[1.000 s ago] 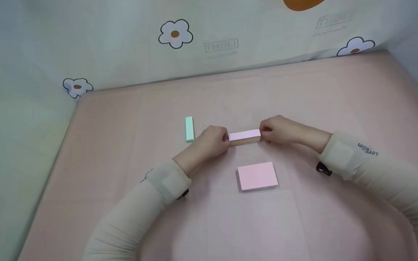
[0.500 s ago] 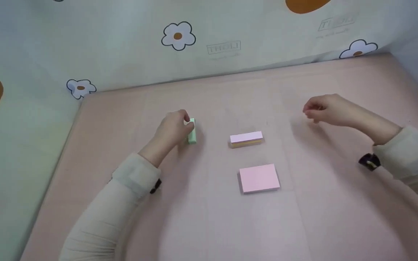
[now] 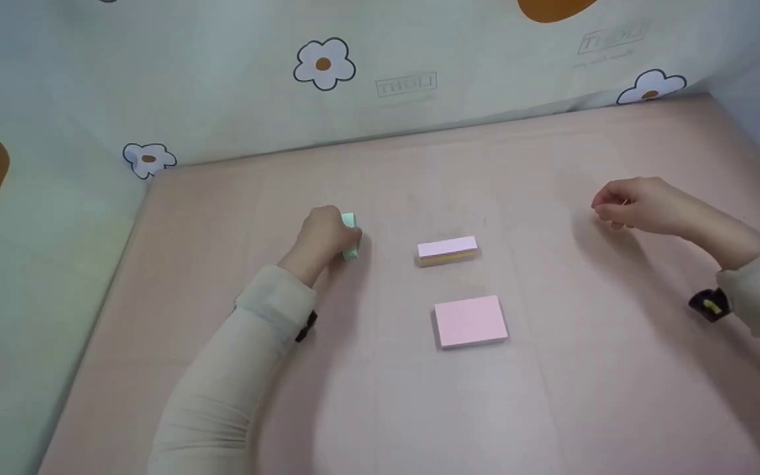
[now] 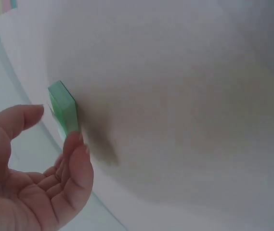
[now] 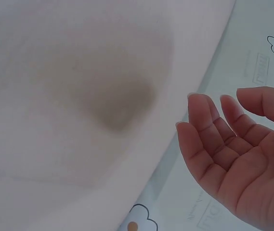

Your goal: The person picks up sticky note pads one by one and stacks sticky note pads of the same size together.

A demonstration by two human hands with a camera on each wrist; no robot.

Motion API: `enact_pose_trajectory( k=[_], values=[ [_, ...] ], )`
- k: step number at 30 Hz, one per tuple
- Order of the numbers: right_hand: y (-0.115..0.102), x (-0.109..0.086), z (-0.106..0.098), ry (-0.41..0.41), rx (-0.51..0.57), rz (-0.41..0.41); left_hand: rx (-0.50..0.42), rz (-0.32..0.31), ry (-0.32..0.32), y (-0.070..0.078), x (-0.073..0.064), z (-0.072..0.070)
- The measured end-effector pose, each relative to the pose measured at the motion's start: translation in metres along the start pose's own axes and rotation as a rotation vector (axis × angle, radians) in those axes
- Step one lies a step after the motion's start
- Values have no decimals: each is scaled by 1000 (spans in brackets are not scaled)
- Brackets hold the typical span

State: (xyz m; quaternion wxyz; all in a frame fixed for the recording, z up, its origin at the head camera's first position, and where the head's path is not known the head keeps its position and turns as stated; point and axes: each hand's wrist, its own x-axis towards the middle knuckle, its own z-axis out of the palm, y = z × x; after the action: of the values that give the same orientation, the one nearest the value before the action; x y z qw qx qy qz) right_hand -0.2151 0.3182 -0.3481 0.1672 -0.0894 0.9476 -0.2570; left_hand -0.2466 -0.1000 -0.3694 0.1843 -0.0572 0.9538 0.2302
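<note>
My left hand (image 3: 327, 231) is at a narrow mint-green block (image 3: 349, 249) that looks like a slim pad of paper notes. In the left wrist view the fingertips reach the near end of the green block (image 4: 63, 107), while the thumb stands apart from it. To the right lies a narrow stack (image 3: 447, 247), lilac on top with yellow beneath. Nearer to me is a pink rectangular pad (image 3: 471, 322), lying flat. My right hand (image 3: 640, 204) hovers over the table at the right, fingers loosely curved and holding nothing, as the right wrist view also shows.
A pale pink cloth (image 3: 446, 409) covers the table. Behind it hangs a white curtain (image 3: 235, 79) printed with flowers, meeting the table's back edge. Both forearms wear cream sleeves, with a small black device (image 3: 710, 305) at the right wrist.
Both hands have left the lilac-and-yellow stack, which stays in place. The left hand has moved left to the green block. The right hand has drawn away to the right.
</note>
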Motion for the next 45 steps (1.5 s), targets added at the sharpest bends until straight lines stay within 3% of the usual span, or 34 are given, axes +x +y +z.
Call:
enact_pose_trajectory(
  k=[8, 15, 26, 38, 45],
  values=[
    [1, 2, 3, -13, -7, -3, 27, -3, -11, 3, 3, 4],
    [2, 2, 3, -13, -16, -8, 66, 37, -21, 0, 1, 5],
    [-2, 3, 2, -24, -12, -13, 124, 64, -40, 1, -3, -1],
    [-5, 5, 2, -53, -17, -6, 33, 65, -59, -4, -7, -9],
    [-9, 7, 2, -62, -23, -24, 18, 139, -61, 6, -11, -8]
  ],
)
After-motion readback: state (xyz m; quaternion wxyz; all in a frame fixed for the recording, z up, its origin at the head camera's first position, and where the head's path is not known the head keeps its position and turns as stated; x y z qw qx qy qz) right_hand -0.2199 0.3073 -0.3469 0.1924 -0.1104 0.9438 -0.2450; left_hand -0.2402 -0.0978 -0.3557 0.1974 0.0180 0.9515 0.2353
